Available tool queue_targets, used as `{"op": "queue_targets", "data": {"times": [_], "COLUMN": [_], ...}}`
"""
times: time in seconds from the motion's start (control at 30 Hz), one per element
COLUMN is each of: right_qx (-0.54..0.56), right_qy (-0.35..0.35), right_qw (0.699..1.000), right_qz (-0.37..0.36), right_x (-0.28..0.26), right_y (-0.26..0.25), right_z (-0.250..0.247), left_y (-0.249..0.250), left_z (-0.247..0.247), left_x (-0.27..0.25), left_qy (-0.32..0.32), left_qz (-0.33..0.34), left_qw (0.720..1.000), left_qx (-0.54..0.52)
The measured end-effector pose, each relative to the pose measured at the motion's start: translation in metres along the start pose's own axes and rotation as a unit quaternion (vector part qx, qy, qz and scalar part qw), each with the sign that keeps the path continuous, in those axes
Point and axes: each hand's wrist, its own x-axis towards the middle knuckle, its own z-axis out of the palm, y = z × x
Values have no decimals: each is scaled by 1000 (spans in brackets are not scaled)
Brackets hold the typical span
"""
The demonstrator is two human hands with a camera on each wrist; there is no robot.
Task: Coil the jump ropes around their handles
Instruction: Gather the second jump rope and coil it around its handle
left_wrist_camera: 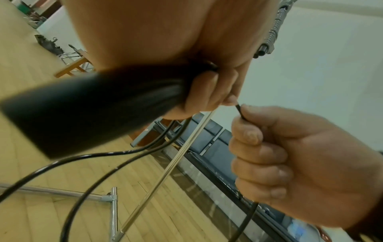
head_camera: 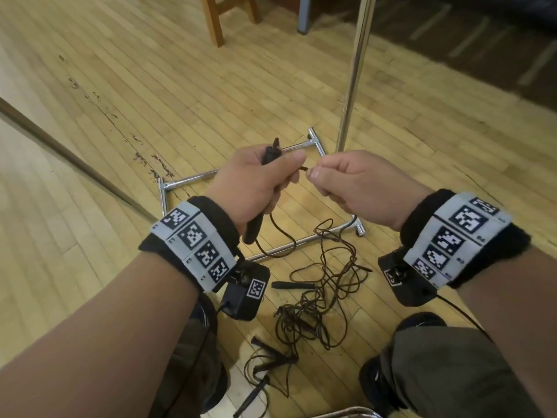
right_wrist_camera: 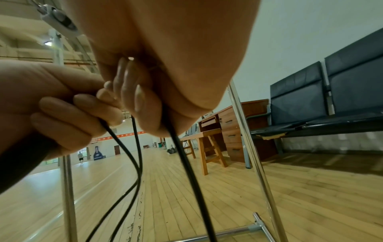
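My left hand (head_camera: pixel 259 179) grips black jump rope handles (head_camera: pixel 254 227) upright in its fist; in the left wrist view the handle (left_wrist_camera: pixel 87 111) fills the lower left. My right hand (head_camera: pixel 340 179) pinches the thin black rope (left_wrist_camera: pixel 240 112) just right of the left thumb, its fingers curled round it. The rope (right_wrist_camera: pixel 186 163) hangs down from both hands in loops toward the floor. A tangled pile of dark ropes (head_camera: pixel 322 294) with loose black handles (head_camera: pixel 289 285) lies on the wooden floor between my feet.
A chrome rack base (head_camera: pixel 217 173) and its upright pole (head_camera: pixel 355 73) stand just beyond my hands. A wooden stool (head_camera: pixel 217 16) is farther back, dark bench seats (right_wrist_camera: pixel 331 98) to the right. My shoes (head_camera: pixel 422 321) flank the rope pile.
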Motion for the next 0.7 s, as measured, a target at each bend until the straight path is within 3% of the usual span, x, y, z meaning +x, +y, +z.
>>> {"op": "queue_targets", "data": {"times": [0.13, 0.27, 0.4, 0.5, 0.6, 0.7], "right_qx": [-26, -61, -117, -210, -260, -243], "right_qy": [12, 23, 16, 17, 41, 90], "right_qw": [999, 997, 985, 951, 925, 940], "right_qz": [23, 43, 127, 226, 274, 224], "right_x": [1, 3, -3, -12, -13, -3], "right_y": [19, 45, 85, 114, 111, 72], "right_z": [-7, -19, -31, -41, -51, -53], "left_y": [3, 6, 12, 12, 8, 7], "left_z": [-13, -34, -60, -79, -82, -65], "left_x": [4, 7, 9, 6, 2, -4], "left_qy": [79, 190, 307, 378, 377, 318], "left_qz": [-19, -14, -17, -26, -67, -99], "left_qw": [993, 967, 910, 877, 910, 942], "left_qx": [-87, -168, -277, -295, -156, -51]}}
